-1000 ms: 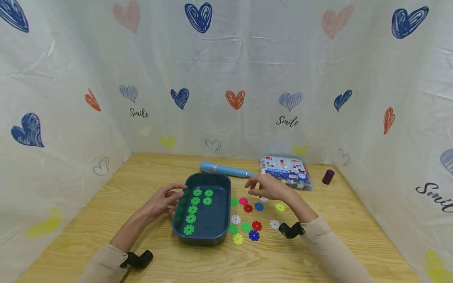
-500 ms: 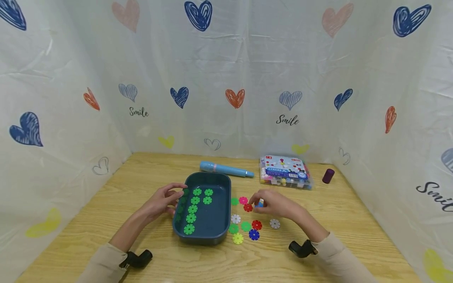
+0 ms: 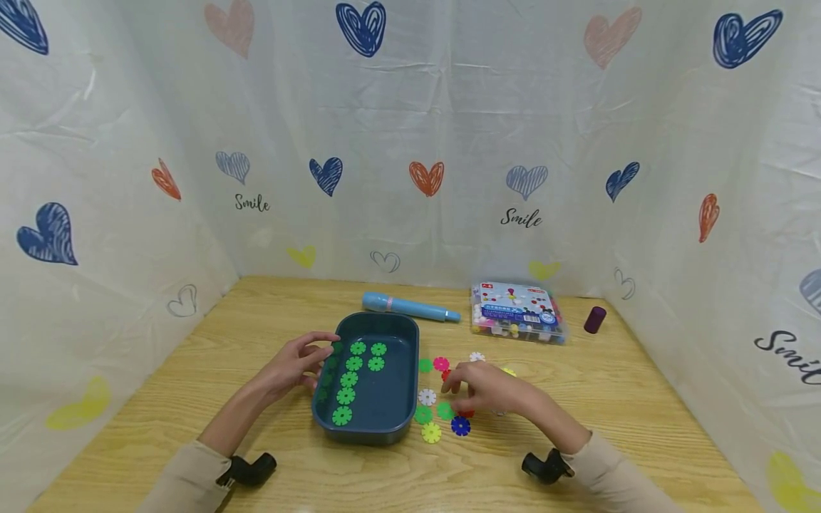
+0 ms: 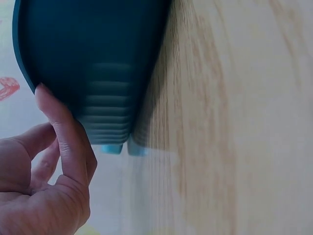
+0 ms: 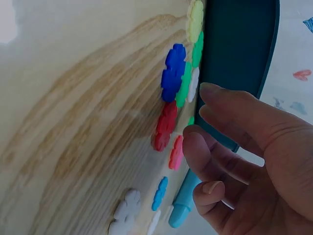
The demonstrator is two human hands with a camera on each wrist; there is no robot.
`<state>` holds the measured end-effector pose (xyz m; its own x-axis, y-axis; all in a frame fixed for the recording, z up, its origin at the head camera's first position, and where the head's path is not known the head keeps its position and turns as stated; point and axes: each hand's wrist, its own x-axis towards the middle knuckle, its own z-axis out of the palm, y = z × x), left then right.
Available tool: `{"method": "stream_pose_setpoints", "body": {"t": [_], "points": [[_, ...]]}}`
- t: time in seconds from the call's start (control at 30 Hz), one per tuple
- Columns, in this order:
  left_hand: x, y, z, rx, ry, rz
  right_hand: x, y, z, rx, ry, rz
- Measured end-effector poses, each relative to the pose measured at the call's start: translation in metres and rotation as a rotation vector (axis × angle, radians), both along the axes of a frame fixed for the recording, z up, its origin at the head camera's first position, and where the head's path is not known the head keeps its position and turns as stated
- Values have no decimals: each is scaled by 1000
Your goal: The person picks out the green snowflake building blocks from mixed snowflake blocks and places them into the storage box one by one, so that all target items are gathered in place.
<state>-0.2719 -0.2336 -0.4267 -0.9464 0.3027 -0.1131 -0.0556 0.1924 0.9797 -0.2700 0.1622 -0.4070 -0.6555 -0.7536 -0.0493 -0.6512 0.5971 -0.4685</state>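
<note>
A dark teal tray (image 3: 395, 392) holds several green flower-shaped discs (image 3: 349, 380) in two columns. My left hand (image 3: 285, 370) rests against the tray's left side, fingertips touching the rim; in the left wrist view a finger of the left hand (image 4: 68, 142) meets the tray wall (image 4: 110, 39). Right of the tray, my right hand (image 3: 490, 388) hovers over loose discs, thumb and fingers apart with nothing between them. Near it lie a dark blue disc (image 3: 460, 426), a green disc (image 3: 445, 410), a white disc (image 3: 427, 397) and a pink disc (image 3: 441, 364). It partly hides red discs.
A light blue microphone-shaped stick (image 3: 410, 308) lies behind the tray. At the back right is a clear plastic box (image 3: 518, 313) with a printed label, beside a purple cylinder (image 3: 595, 320). A yellow disc (image 3: 431, 432) lies by the tray's near right corner. Heart-patterned curtains surround the wooden table.
My right hand has come down from near the plastic box to the loose discs, then shifted slightly nearer and left. The left hand and the tray have stayed put.
</note>
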Motion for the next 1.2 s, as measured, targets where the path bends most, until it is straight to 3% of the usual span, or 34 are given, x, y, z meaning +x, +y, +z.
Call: {"method": "stream_pose_setpoints", "body": {"t": [0.57,0.9,1.2], "points": [[-1,1,-2,-3,-14,23,2,-9,-8,43,34,46],[1,1,1,7,-11,13,-2,-9,-9,0,-83,31],[0,1,-1,10,-20,21,1,-10,-8,4,-19,68]]}}
